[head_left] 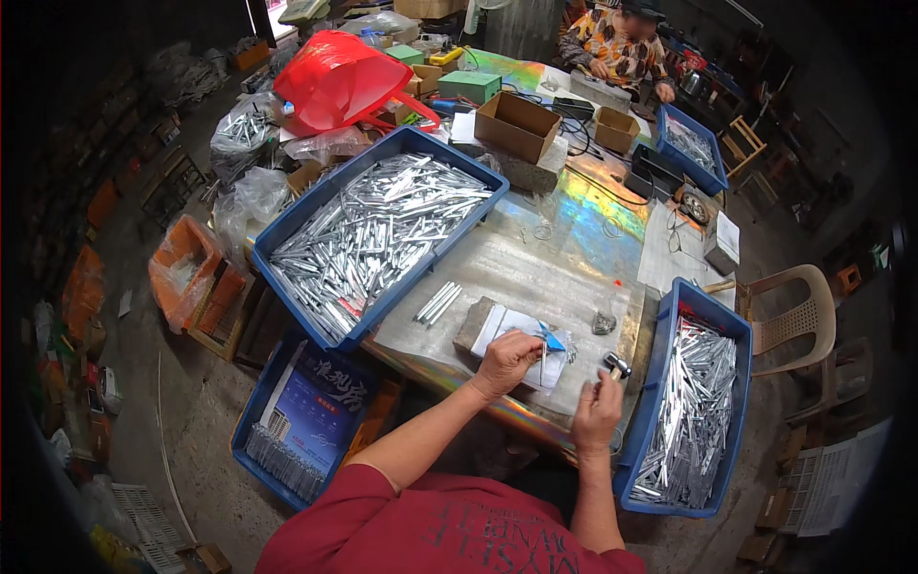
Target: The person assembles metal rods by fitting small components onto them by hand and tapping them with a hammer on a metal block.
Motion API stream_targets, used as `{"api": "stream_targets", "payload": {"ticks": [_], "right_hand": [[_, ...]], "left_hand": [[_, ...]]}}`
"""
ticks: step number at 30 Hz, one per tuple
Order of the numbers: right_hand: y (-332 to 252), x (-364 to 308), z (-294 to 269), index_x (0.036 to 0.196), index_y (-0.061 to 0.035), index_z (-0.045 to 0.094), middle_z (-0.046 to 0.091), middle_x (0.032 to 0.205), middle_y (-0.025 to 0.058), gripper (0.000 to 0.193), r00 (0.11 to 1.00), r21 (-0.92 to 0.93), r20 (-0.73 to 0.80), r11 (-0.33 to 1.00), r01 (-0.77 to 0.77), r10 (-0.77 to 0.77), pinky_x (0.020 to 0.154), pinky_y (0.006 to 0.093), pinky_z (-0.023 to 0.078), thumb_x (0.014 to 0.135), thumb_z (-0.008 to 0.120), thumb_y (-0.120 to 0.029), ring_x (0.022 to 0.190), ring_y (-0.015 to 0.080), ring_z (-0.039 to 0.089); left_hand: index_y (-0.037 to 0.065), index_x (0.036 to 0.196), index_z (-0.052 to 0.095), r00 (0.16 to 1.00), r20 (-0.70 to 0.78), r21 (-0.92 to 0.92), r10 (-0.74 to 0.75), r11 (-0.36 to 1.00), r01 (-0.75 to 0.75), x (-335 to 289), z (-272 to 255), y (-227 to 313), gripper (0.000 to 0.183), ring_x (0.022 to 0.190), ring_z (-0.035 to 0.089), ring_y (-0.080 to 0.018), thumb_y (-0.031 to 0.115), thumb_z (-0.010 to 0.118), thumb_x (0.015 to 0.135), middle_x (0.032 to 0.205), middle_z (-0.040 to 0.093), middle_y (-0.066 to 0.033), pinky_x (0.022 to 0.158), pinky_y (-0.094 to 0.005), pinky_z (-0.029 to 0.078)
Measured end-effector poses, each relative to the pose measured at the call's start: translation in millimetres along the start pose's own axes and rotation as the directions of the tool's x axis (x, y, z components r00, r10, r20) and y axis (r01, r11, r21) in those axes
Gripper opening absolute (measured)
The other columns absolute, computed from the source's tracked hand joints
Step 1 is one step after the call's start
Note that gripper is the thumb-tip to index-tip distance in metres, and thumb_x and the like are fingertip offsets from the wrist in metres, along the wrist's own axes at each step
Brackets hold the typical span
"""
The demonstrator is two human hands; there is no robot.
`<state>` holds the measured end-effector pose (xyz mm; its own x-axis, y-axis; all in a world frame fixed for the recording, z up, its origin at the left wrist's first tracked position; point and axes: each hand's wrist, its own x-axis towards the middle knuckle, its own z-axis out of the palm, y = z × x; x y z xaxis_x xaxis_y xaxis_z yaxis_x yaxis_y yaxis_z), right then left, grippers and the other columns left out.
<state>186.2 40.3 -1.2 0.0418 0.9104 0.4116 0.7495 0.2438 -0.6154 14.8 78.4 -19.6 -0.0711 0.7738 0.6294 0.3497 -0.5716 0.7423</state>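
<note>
My left hand pinches a thin metal strip held upright over a small block covered with white paper. A blue piece lies on the block just beyond those fingers. In my right hand, off to the right of the block, is a small hammer with its head raised above the table. A few silver strips lie side by side on the table left of the block. A small dark clump lies beyond the hammer.
Silver metal pieces fill a large blue tray at left and another blue tray at right. A lower blue bin stands at left. Cardboard boxes and a red bag lie farther back. A person sits at the far end.
</note>
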Motion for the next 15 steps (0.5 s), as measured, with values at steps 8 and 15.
{"api": "stream_targets", "payload": {"ticks": [8, 15], "right_hand": [[25, -10, -10, 0.102, -0.0019, 0.04, 0.046, 0.085, 0.0207, 0.042, 0.949, -0.354, 0.195, 0.921, -0.166, 0.246, 0.066, 0.0419, 0.041, 0.067, 0.059, -0.016, 0.077, 0.0379, 0.049], [34, -15, -12, 0.098, 0.0001, 0.038, 0.051, 0.078, 0.02, 0.041, 0.934, -0.356, 0.141, 0.897, -0.263, 0.33, 0.065, 0.0408, 0.041, 0.066, 0.059, -0.013, 0.07, 0.0362, 0.051]], "left_hand": [[0.002, 0.072, 0.055, 0.999, -0.018, 0.002, 0.034, 0.999, -0.034, -1, 1, 1, 0.01, 0.054, 0.048, -0.0206, 0.006, 0.061, 0.066, 0.06, 0.052, -0.0073, 0.05, -0.0276, 0.039], [0.002, 0.072, 0.055, 0.999, -0.017, 0.013, 0.035, 0.999, -0.035, -4, -1, 3, 0.009, 0.055, 0.049, -0.0208, 0.006, 0.061, 0.066, 0.06, 0.052, -0.0072, 0.051, -0.0273, 0.039]]}}
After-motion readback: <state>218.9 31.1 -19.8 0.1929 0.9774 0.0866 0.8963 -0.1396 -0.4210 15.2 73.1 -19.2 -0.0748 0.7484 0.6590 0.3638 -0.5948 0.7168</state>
